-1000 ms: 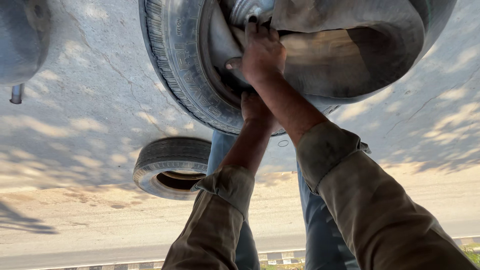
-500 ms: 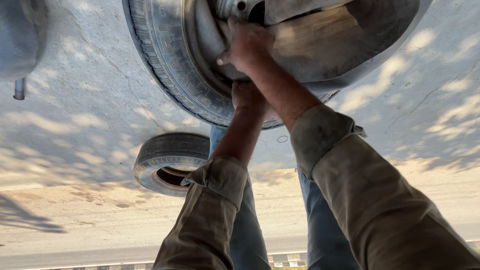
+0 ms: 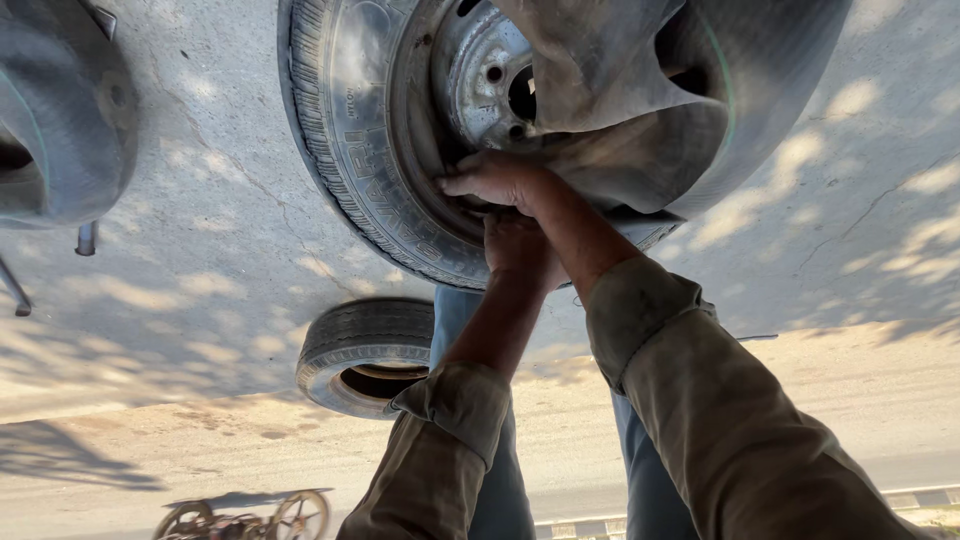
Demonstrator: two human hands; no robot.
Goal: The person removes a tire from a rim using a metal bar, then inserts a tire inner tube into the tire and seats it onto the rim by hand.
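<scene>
A big truck tyre with a steel rim lies on the concrete. A grey-brown rubber tube bulges out of the tyre over the rim. My right hand lies on the rim's edge, fingers curled on the tube's lower fold. My left hand sits just below it, partly hidden, gripping the tyre's inner edge. Both arms wear olive sleeves rolled at the cuff. The whole view looks turned upside down.
A second tyre lies flat behind my jeans-clad legs. Another worn tyre is at the upper left, with a metal tool beside it. A small wheeled frame and a striped kerb are at the bottom.
The view has shifted, so the rim and its bolt holes now show. Both hands have stayed together at the rim's edge, my right hand spreading flatter.
</scene>
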